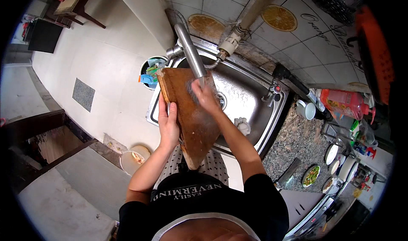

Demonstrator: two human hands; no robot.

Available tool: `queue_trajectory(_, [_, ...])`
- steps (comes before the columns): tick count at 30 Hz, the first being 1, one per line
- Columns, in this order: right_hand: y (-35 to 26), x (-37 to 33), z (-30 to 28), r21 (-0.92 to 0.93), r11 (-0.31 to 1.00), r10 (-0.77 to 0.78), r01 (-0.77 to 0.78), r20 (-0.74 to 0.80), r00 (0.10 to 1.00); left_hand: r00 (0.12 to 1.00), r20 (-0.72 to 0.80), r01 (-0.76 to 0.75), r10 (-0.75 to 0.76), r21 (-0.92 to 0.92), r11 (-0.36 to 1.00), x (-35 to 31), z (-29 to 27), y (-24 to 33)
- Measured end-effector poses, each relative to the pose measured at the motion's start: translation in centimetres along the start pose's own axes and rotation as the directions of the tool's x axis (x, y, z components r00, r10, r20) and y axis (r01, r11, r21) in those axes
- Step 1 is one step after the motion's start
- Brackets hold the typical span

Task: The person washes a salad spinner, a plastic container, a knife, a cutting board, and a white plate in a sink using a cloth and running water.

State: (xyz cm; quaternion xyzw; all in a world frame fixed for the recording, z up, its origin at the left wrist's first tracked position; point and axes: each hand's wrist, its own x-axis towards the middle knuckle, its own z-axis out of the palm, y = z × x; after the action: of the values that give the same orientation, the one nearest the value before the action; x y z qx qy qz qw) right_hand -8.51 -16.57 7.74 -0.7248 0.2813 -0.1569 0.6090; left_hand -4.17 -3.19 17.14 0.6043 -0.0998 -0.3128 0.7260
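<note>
A thick wooden cutting board point(183, 109) is tilted over the left side of the steel sink point(242, 101), its near corner against my body. My left hand point(169, 126) grips the board's left edge, thumb on the top face. On the board's upper face lies my right hand point(206, 97), just under the spout of the silver faucet point(192, 52). Its fingers are smeared by motion. A greyish blur shows beside them; whether it is running water or a scrubber I cannot tell. A crumpled whitish cloth point(242, 126) rests in the sink.
On the granite counter point(278, 145) at right are a white mug point(306, 109), a knife point(287, 171) and a plate of green food point(311, 176). A red bottle point(346, 103) stands behind. A filled bin point(149, 73) and a bucket point(132, 161) stand on the floor at left.
</note>
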Motion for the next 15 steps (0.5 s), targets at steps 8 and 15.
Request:
queue_trajectory(8, [-3.8,-10.6,-2.5,-0.012,0.911,-0.367,0.413,0.436,0.822,0.998,-0.004,0.066,-0.067,-0.09,0.994,-0.3,0.6,0.3])
queue_trajectory(15, [10.8,-12.0,-8.4,-0.669,0.706,0.069,-0.232,-0.261,0.963,0.999,0.008,0.047,-0.046,-0.072,0.996,0.3,1.3,0.2])
